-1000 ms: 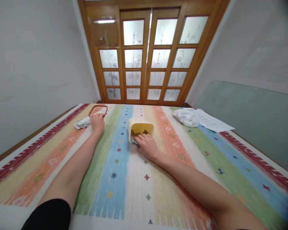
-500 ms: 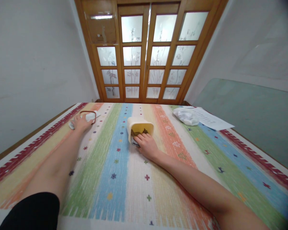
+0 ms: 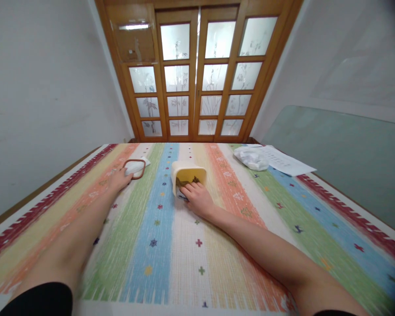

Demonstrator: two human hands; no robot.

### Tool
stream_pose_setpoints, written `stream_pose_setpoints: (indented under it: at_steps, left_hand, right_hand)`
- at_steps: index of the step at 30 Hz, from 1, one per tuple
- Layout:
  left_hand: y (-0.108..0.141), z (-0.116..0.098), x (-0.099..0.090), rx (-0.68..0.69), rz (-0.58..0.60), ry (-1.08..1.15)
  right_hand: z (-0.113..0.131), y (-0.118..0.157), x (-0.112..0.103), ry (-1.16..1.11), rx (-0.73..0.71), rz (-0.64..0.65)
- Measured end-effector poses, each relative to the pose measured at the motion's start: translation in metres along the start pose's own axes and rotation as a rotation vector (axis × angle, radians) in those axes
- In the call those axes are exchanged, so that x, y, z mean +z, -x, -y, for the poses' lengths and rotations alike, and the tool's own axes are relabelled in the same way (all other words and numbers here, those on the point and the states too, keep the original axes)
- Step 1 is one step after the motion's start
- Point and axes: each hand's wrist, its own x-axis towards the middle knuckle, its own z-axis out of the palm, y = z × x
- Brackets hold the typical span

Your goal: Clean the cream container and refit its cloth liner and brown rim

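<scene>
"Two bare hands in the head view; what has just changed?"

"The left hand (image 3: pixel 120 179) has moved inward with the brown-rimmed piece (image 3: pixel 144 169), so that piece lies nearer the cream container (image 3: pixel 174 177)."

"How open is that hand?"

"Half-curled, fingers against the white material (image 3: pixel 131 168) at the rim, towards the table's (image 3: pixel 184 263) far left corner. I can't tell if it grips."

"And the right hand (image 3: pixel 200 199)?"

"Partly curled, fingertips inside the container's mouth, beside dark contents; any hold is hidden. The container sits midway between the side edges, nearer the far edge. A white bundle (image 3: pixel 251 158) lies towards the far right corner."
</scene>
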Motion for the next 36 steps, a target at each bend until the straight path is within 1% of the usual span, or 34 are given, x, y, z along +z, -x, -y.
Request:
stream_pose_setpoints:
  at_steps: [3,5,6,8,9,10,11,12,13,15,17,19,23,26,29,31,33,36]
  left_hand:
    - [0.009,-0.016,0.004,0.095,0.039,-0.059]
    - [0.012,-0.025,0.002,0.129,0.049,-0.066]
    - [0.013,-0.03,-0.001,0.136,0.035,-0.059]
    - [0.019,-0.044,-0.008,0.162,-0.055,-0.027]
    - [0.024,-0.053,-0.011,0.192,-0.128,-0.003]
    - [0.031,-0.065,-0.014,0.246,-0.211,0.037]
    - [0.04,-0.078,-0.016,0.326,-0.26,0.088]
    - [0.051,-0.093,-0.017,0.414,-0.284,0.15]
    - [0.062,-0.109,-0.017,0.507,-0.289,0.214]
    - [0.086,-0.14,-0.014,0.716,-0.251,0.31]
    - [0.105,-0.169,-0.008,0.863,-0.238,0.356]
    - [0.115,-0.191,-0.002,0.95,-0.28,0.376]
    - [0.113,-0.222,0.01,0.979,-0.375,0.434]
    - [0.106,-0.234,0.015,0.979,-0.441,0.435]
    - [0.101,-0.236,0.018,0.996,-0.478,0.424]
    - [0.099,-0.232,0.018,0.996,-0.483,0.443]
    - [0.095,-0.225,0.018,0.96,-0.476,0.504]
    - [0.085,-0.211,0.017,0.879,-0.443,0.612]
  right_hand:
    - [-0.001,0.0,0.002,0.016,0.009,-0.027]
    - [-0.002,-0.001,0.004,0.03,0.036,-0.044]
    - [-0.002,-0.001,0.005,0.034,0.053,-0.049]
    - [-0.003,-0.002,0.006,0.029,0.08,-0.047]
    - [-0.003,-0.002,0.006,0.02,0.092,-0.041]
    - [-0.004,-0.003,0.006,0.006,0.104,-0.035]
    - [-0.004,-0.004,0.005,-0.015,0.121,-0.028]
    - [-0.004,-0.005,0.004,-0.039,0.147,-0.018]
    - [-0.005,-0.006,0.002,-0.066,0.185,-0.005]
    - [-0.006,-0.008,-0.003,-0.129,0.293,0.016]
    - [-0.008,-0.011,-0.008,-0.225,0.387,0.012]
    - [-0.01,-0.014,-0.011,-0.367,0.445,-0.031]
    - [-0.014,-0.018,-0.012,-0.667,0.484,-0.13]
    - [-0.015,-0.018,-0.009,-0.803,0.472,-0.14]
    - [-0.011,-0.017,-0.009,-0.846,0.476,-0.12]
    - [-0.007,-0.016,-0.013,-0.829,0.474,-0.101]
    - [-0.002,-0.015,-0.02,-0.776,0.456,-0.075]
    - [0.004,-0.013,-0.034,-0.648,0.362,-0.027]
